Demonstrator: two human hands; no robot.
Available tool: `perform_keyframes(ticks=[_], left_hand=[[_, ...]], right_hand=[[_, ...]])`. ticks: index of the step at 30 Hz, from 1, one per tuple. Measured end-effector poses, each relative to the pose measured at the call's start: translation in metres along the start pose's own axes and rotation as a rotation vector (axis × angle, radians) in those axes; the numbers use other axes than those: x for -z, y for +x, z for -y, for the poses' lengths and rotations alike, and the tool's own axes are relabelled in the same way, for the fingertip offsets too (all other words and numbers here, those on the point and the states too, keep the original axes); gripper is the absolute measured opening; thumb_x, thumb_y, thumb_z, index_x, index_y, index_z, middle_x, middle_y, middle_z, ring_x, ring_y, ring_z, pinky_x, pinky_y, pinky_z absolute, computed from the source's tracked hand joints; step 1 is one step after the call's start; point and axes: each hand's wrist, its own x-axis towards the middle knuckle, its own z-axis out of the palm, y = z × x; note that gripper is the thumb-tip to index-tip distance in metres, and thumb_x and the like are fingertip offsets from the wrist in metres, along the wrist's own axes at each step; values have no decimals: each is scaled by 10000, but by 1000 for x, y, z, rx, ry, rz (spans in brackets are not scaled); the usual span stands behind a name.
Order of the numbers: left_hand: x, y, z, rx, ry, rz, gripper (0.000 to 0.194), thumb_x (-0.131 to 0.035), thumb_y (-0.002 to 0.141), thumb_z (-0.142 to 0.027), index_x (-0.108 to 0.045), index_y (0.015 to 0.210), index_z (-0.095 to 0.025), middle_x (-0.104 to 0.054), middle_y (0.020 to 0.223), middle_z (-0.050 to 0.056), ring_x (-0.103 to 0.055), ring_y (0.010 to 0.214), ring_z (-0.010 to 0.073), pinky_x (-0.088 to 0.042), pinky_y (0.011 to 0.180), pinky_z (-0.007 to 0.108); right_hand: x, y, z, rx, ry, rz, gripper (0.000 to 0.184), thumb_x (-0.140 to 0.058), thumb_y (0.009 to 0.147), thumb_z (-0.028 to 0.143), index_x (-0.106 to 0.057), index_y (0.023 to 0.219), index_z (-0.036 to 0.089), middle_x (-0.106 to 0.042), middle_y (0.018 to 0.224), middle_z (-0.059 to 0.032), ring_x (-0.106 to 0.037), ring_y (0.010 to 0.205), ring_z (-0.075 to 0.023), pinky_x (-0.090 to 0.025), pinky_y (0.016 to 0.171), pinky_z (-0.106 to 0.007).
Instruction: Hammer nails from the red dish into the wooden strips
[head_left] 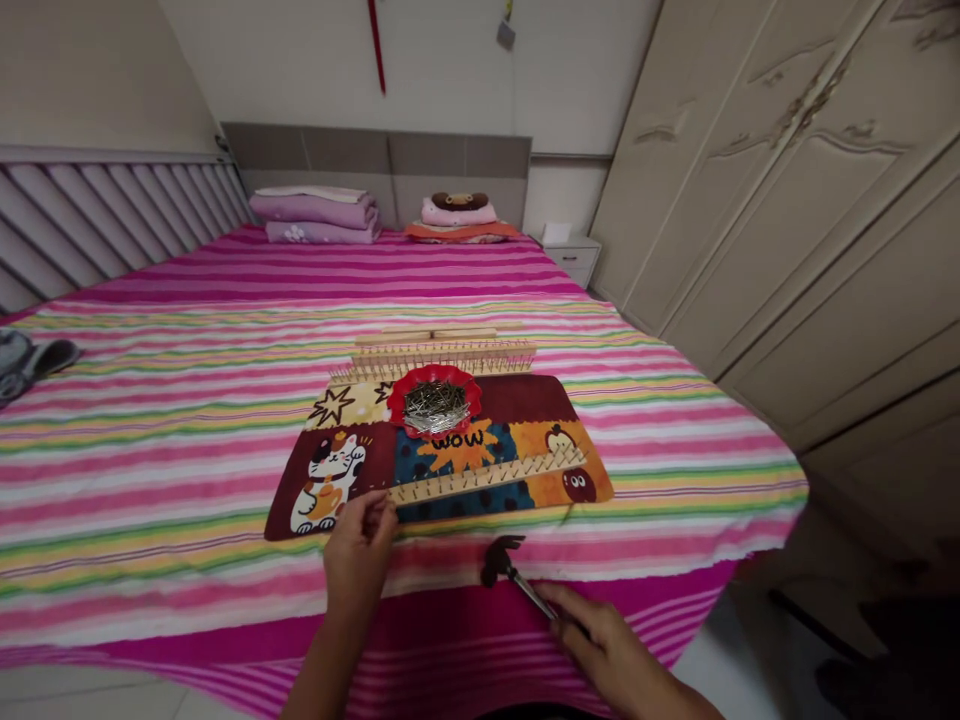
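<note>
My left hand [363,535] is at the near-left end of a wooden strip [465,481] studded with upright nails. Its thumb and fingers are pinched together there; what is between them is too small to make out. My right hand [596,635] grips the handle of a claw hammer [501,560], whose dark head hangs over the striped bedspread, just short of the strip. Behind the strip, a red scalloped bowl [395,402] holds a heap of loose nails [436,407]. Strip and bowl rest on a cartoon-printed mat [517,397].
More nail-studded wooden strips [442,362] lie beyond the bowl, with plain wood pieces [420,336] behind them. The striped bedspread [180,430] covers the bed. Folded bedding [319,215] sits by the headboard, grey cloth [30,362] at the left edge. A wardrobe [795,200] stands right.
</note>
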Motion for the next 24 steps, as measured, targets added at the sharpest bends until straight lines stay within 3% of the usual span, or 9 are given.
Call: perform_keyframes(ticks=[2, 5, 11, 15, 19, 24], left_hand=[[5, 8, -13, -81, 75, -30, 282, -535, 731, -440, -629, 857, -206, -649, 768, 26, -601, 666, 155, -481, 628, 265], [1, 34, -35, -211, 192, 22, 213, -506, 754, -373, -637, 813, -216, -656, 785, 28, -603, 716, 165, -469, 657, 266], [-45, 100, -60, -312, 517, 242, 192, -485, 747, -249, -671, 777, -209, -681, 853, 80, -617, 840, 217, -446, 750, 305], [-73, 126, -65, -192, 758, 447, 151, -541, 681, -213, -688, 717, -207, -695, 823, 120, -633, 833, 262, -437, 727, 346], [-89, 138, -65, -99, 819, 447, 70, -589, 589, -144, -657, 597, -153, -692, 774, 191, -646, 818, 330, -431, 731, 424], [-92, 140, -68, -122, 801, 470, 66, -586, 568, -112, -609, 520, -152, -696, 754, 190, -649, 822, 312, -424, 777, 424]], right_hand=[[-2, -4, -22, -147, 91, -25, 434, -455, 841, 382, -574, 1200, 169, -634, 703, -19, -583, 592, -152, -476, 555, -250], [-7, -6, -40, -314, 263, -55, 558, -428, 811, 475, -513, 1237, 125, -458, 506, 72, -359, 360, -75, -290, 365, -190], [-14, -2, -47, -362, 396, -102, 576, -459, 766, 510, -508, 1215, 153, -418, 469, 104, -293, 316, -49, -209, 336, -170], [-16, 0, -51, -366, 409, -97, 580, -464, 748, 537, -525, 1189, 165, -406, 445, 111, -297, 302, -55, -214, 320, -174], [-17, 0, -52, -356, 415, -135, 519, -457, 769, 508, -547, 1158, 176, -405, 455, 105, -303, 322, -57, -216, 334, -173], [-15, 0, -50, -340, 417, -112, 467, -463, 771, 472, -573, 1116, 176, -413, 463, 99, -315, 337, -57, -223, 340, -170]])
